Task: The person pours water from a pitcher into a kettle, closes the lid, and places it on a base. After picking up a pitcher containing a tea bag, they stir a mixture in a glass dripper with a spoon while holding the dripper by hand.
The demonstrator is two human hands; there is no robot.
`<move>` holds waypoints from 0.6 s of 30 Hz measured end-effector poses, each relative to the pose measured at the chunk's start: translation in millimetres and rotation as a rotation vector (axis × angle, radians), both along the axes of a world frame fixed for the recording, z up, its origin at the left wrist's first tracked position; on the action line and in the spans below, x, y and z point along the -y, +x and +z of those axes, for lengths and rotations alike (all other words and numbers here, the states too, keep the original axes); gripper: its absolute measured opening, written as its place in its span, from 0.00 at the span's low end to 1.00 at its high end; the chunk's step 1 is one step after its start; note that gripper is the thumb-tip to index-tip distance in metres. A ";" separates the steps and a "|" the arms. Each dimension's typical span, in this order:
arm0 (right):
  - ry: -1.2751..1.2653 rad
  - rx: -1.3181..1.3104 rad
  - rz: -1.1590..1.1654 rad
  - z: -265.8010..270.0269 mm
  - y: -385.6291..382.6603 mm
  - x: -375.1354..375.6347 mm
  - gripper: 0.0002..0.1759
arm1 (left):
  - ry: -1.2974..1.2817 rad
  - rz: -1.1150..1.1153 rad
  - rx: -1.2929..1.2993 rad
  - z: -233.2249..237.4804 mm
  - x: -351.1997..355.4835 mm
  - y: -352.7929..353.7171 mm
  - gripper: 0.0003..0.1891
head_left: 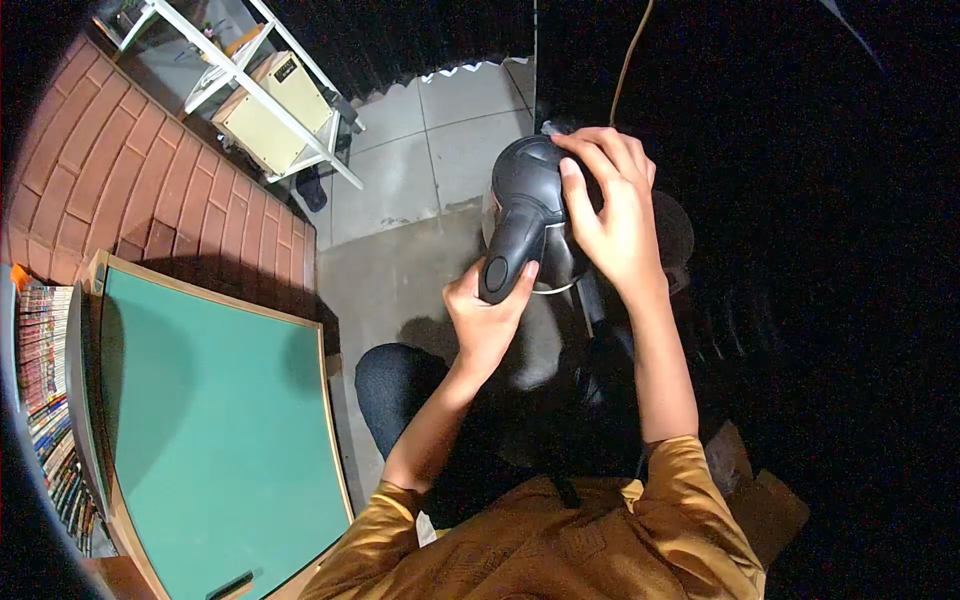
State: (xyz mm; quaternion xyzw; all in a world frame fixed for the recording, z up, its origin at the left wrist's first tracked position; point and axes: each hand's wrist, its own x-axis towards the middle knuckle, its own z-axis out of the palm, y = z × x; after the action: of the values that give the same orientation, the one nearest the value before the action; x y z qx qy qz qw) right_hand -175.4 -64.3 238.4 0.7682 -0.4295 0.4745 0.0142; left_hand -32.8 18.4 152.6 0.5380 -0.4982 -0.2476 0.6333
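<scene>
A black electric kettle (527,190) with a round lid and a shiny body is in front of me, seen from above. My left hand (487,318) is wrapped around the lower end of its handle, thumb near an oval mark. My right hand (612,205) lies against the lid's right side, its fingers bent over the far edge and the thumb on top. The kettle's underside and what it stands on are mostly hidden. A dark round shape (675,235), hard to make out, shows to the right of my right hand.
At left are a green board (220,420) with a wooden frame, a row of books or magazines (48,350) and a brick wall (150,170). A white metal shelf (240,85) holds a cream box (280,115). A thin cord (630,55) runs upward; the right side is very dark.
</scene>
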 end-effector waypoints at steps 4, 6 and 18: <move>-0.054 0.004 -0.040 -5.4 0.0 -3.8 0.13 | 0.013 -0.015 0.037 10.8 -8.5 -0.9 0.09; -0.040 0.030 -0.049 -6.5 -0.2 -6.8 0.13 | 0.015 -0.031 0.036 11.1 -10.7 -1.8 0.09; -0.105 -0.043 -0.176 -13.8 -0.5 -13.5 0.14 | 0.016 -0.067 -0.007 2.1 -12.5 -9.1 0.11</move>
State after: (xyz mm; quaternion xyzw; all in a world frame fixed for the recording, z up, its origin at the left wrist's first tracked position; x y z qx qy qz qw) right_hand -175.9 -50.7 224.6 0.7356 -0.4697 0.4767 0.1053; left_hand -41.9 30.9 154.7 0.5250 -0.5118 -0.2747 0.6221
